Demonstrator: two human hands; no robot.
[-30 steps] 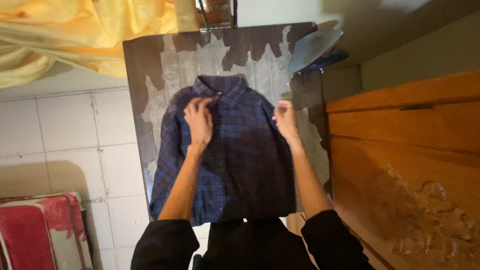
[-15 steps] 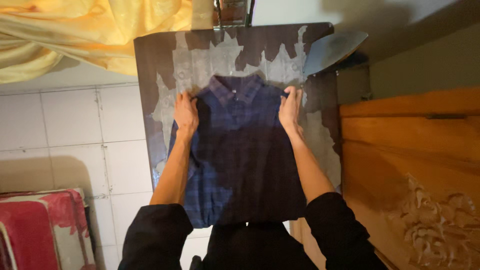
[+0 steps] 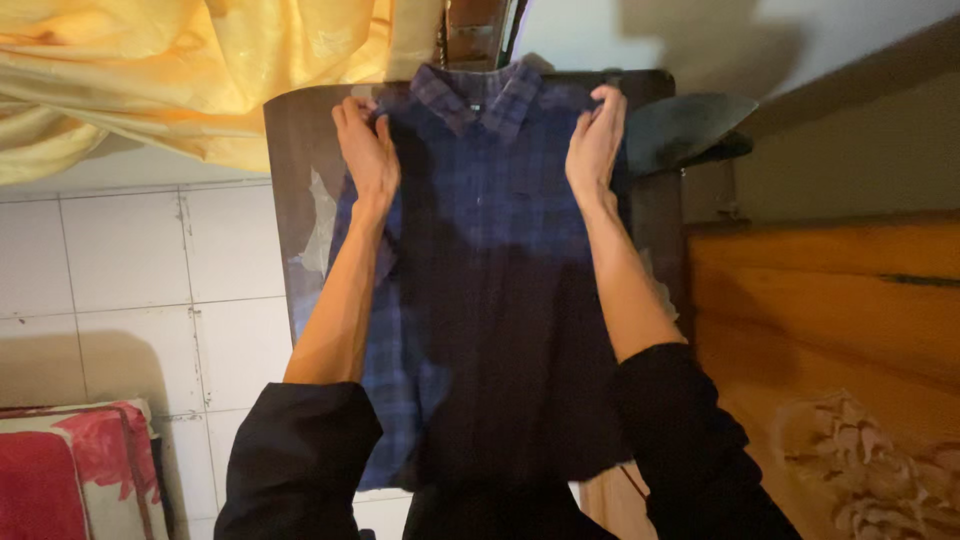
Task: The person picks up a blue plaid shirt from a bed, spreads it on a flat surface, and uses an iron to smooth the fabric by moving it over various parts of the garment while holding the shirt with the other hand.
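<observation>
While your arms stretch toward the far end of the board, both hands grip the blue plaid shirt (image 3: 480, 250) at its shoulders. Your left hand (image 3: 368, 152) is closed on the left shoulder, fingers curled over the cloth just beside the collar. Your right hand (image 3: 597, 142) is closed on the right shoulder the same way, thumb toward the collar — the two hands well apart, with the collar (image 3: 478, 95) between them.

The shirt lies front up and lengthwise along the worn ironing board (image 3: 300, 170), collar at the far end, hem at the near edge by your black sleeves. Its near half sits in your shadow, so the lower folds are hard to read. A sleeve or side of the shirt bunches under your left forearm.

Right of the board, near your right hand, a dark iron (image 3: 685, 125) rests tilted. A yellow curtain (image 3: 180, 70) hangs at far left, white floor tiles (image 3: 130, 270) lie left, a red patterned mattress (image 3: 70, 470) sits near left, and a wooden cabinet (image 3: 830, 320) stands right.
</observation>
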